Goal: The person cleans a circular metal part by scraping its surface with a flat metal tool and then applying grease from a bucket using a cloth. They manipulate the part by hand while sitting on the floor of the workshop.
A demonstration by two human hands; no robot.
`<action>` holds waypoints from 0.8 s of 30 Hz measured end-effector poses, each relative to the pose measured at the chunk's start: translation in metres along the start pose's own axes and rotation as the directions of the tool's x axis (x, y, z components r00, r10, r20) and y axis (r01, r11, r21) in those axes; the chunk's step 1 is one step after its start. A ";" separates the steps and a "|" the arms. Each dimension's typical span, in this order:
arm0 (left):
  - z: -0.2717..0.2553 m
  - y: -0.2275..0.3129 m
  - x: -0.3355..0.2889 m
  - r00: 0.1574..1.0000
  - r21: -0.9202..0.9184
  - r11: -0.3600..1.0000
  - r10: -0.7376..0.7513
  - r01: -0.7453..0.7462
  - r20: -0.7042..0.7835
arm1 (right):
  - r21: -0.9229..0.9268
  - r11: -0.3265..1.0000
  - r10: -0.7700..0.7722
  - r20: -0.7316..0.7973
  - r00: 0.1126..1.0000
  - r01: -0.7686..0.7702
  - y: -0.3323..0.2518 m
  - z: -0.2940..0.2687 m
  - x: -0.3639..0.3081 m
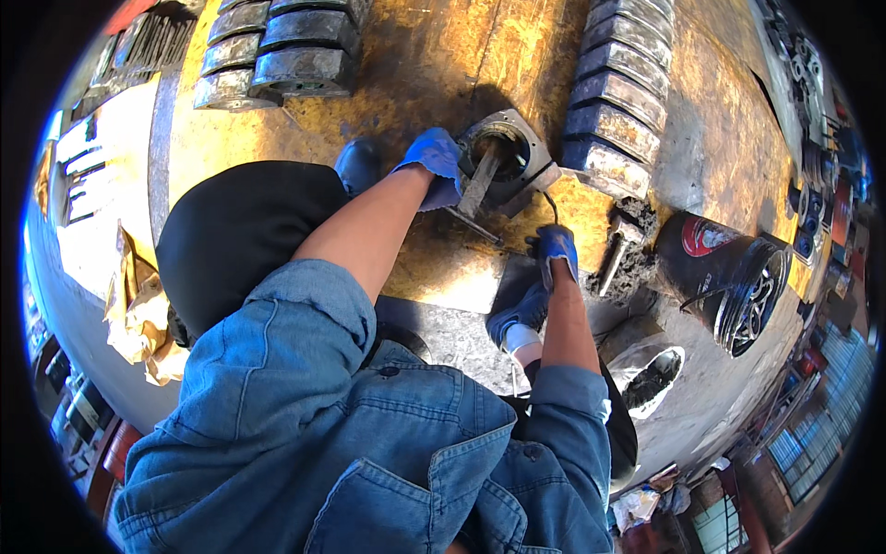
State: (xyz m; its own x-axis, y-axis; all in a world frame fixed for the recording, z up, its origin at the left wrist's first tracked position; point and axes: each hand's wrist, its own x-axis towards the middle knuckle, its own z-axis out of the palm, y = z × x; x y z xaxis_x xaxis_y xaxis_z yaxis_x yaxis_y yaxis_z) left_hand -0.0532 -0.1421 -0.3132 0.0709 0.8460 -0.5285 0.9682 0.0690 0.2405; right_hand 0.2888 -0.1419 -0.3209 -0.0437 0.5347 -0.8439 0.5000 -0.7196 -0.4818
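Note:
A grey metal block [540,152] with a round bore stands tilted on the stained yellow surface. A flat metal bar [482,185] slants out of its bore. My left hand [432,155], in a blue glove, is closed at the block's left edge; its fingertips are mostly hidden. Below it a thin metal rod [475,226] lies slantwise. Also gloved in blue, my right hand [556,247] is closed round a thin dark rod [553,207], whose upper end reaches the block's lower right corner. What sits inside the bore is partly hidden in shadow.
Rows of curved metal blocks stand at the far left [305,69] and far right [618,102]. Right of my right hand are a bolt-like metal piece [620,254] on dark grit, a black bucket [706,268] and a whitish container [646,355]. Crumpled brown paper [138,314] lies left.

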 end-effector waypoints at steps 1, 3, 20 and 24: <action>0.002 0.002 0.003 0.999 -0.083 0.996 -0.029 0.027 -0.018 | -0.092 0.996 -0.011 -0.026 1.000 0.008 0.039 -0.019 0.016; 0.004 0.018 0.022 0.995 -0.138 0.988 0.064 -0.074 -0.071 | -0.506 0.846 -0.239 -0.077 0.968 0.168 0.137 -0.082 0.083; 0.018 -0.009 0.021 0.976 -0.531 0.820 -0.159 0.215 0.149 | -0.793 0.549 -0.458 -0.019 0.889 0.265 0.035 -0.054 -0.021; 0.020 0.001 0.033 0.978 -0.510 0.838 -0.126 0.194 0.166 | -0.660 0.686 -0.492 -0.109 0.864 0.308 0.092 -0.082 -0.018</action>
State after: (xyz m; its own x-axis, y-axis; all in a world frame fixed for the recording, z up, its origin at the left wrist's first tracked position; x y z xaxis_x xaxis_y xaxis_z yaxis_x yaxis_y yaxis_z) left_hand -0.0451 -0.1247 -0.3467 -0.0129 0.7312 -0.6821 0.7025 0.4921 0.5142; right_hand 0.4059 -0.1810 -0.3310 -0.1897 0.8641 -0.4663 0.9000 -0.0367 -0.4343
